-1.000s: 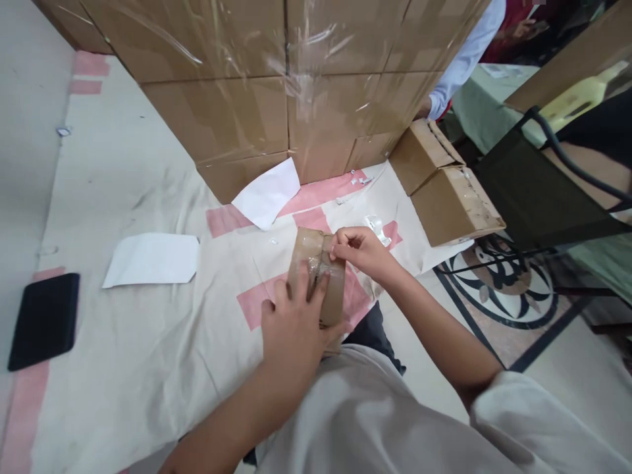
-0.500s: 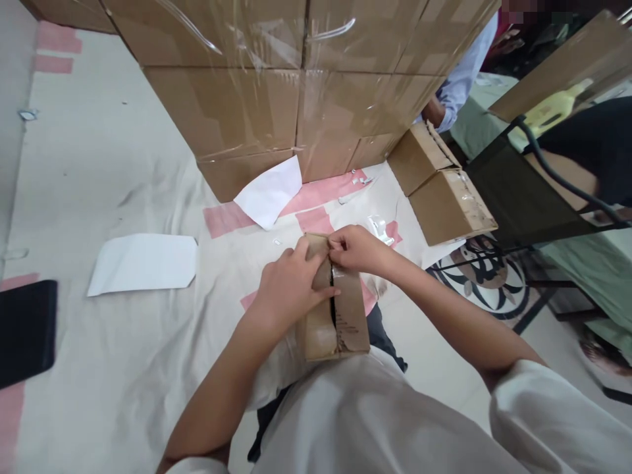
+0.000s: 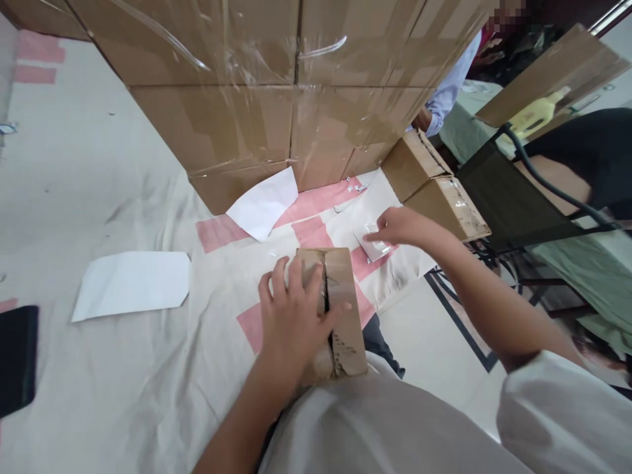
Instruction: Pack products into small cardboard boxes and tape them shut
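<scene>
A small brown cardboard box (image 3: 348,289) stands in front of me near my lap, with a dark open seam down its top. My left hand (image 3: 296,306) lies over the box's left side, fingers spread, thumb across the seam. Off to the right of the box, my right hand (image 3: 399,227) has its fingers drawn together in a pinch. Its fingertips are at a small white piece with shiny clear film (image 3: 375,249) on the cloth. Whether anything is between those fingertips is too small to make out.
Taped cardboard boxes (image 3: 217,125) form a tall stack ahead. Two white paper sheets (image 3: 133,283) lie on the cloth, and a dark flat object (image 3: 17,359) is at the left edge. Opened cartons (image 3: 439,197) and a dark chair (image 3: 503,197) stand right. A person's sleeve (image 3: 447,99) shows behind.
My right hand has left the box's seam and moved right to the small white piece. My left hand stays on the box, its fingers more spread. The view has shifted slightly.
</scene>
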Motion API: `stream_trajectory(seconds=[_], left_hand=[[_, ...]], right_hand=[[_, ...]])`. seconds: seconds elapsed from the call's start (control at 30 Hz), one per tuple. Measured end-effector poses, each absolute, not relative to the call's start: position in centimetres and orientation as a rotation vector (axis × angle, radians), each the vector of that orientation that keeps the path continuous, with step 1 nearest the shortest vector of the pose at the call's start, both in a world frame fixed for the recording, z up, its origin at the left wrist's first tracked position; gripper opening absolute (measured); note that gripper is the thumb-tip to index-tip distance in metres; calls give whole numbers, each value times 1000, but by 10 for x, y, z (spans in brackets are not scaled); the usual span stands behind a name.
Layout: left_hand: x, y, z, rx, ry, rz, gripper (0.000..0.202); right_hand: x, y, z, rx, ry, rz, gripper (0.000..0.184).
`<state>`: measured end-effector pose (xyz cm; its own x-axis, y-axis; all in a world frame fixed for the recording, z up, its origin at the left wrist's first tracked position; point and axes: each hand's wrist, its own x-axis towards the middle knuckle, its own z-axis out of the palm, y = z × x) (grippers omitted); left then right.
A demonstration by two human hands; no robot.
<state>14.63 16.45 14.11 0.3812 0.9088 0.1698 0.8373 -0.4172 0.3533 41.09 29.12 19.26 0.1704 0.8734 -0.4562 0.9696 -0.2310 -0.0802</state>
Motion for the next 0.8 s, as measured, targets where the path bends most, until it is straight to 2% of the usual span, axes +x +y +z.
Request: stream_trajectory(seconds=[0.1,0.17,0.23,0.4,0.47,0.57,0.6,0.67,0.73,0.8], left_hand=[[175,131,141,2423,1493,523,80],[183,113,141,2412,1423,448,69],[179,104,141,2425,1411,393,59],[131,97,140,2555,1441,445,59],[107,95,142,2569,1390,561,50],[74,95,148,2556,1420,749,40],[66,96,150,2545,1482,813,40],[56,99,154,2512,1601,942,38],[53,103,156,2466,1665,1050,33],[54,107,157,2399,1700,1140,28]], right_hand=[[444,336,173,2469,1898,-368,23],[459,365,154,2506,1975,-362,10],[468,386,133,2473,2054,-420,12],[450,407,95,2383,2297,-568,23],[422,411,86,2345,2464,-773,34],[361,420,75,2393,2429,-1513,56],[340,423,73,2412,2312,-1765,53],[305,428,70,2382,2195,-2011,34],[284,426,70,2327,2230,-2076,18],[282,412,73,2278,2320,-2135,12]])
